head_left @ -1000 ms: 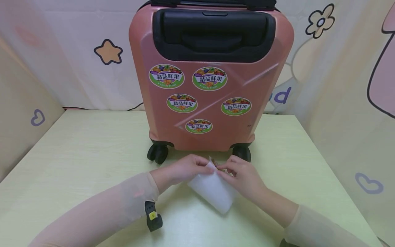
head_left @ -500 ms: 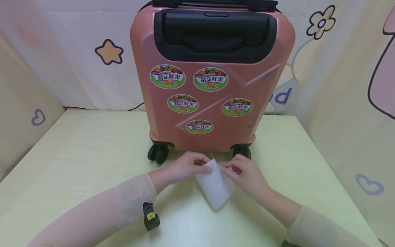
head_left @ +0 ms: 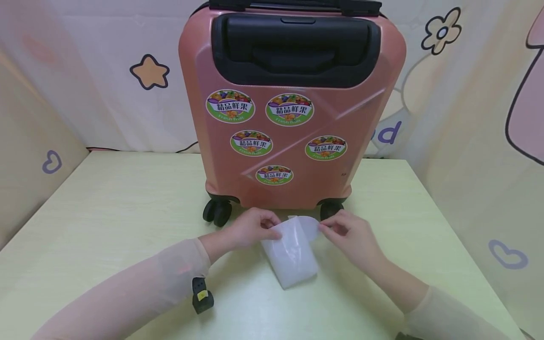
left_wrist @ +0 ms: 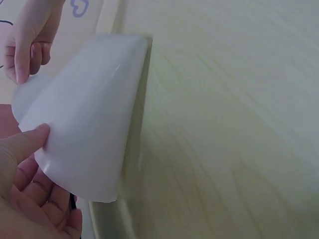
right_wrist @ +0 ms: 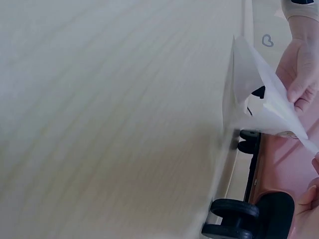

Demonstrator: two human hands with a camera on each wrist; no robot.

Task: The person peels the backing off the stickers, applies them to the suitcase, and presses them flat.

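Note:
A white sheet of sticker backing paper (head_left: 293, 257) is bent over in front of the suitcase, close above the table. My left hand (head_left: 250, 228) pinches its upper left edge, thumb on the near face, as the left wrist view also shows. At the sheet's upper right, an oval sticker (head_left: 311, 227) stands out with its pale back towards the head camera. Its outer edge is pinched between the thumb and forefinger of my right hand (head_left: 354, 238). Its printed face is hidden in the head view. In the right wrist view the sheet (right_wrist: 271, 94) curves between both hands.
A pink suitcase (head_left: 293, 193) stands upright on the table (head_left: 127, 203) behind the hands, on black wheels (head_left: 217, 211). Several oval fruit stickers (head_left: 274, 175) are on its front. A printed curtain (head_left: 97, 89) hangs behind and along both sides.
My right hand has moved right and slightly up, drawing the oval sticker out from the sheet's edge. My left hand has shifted a little left, and the sheet has turned to show more of its face.

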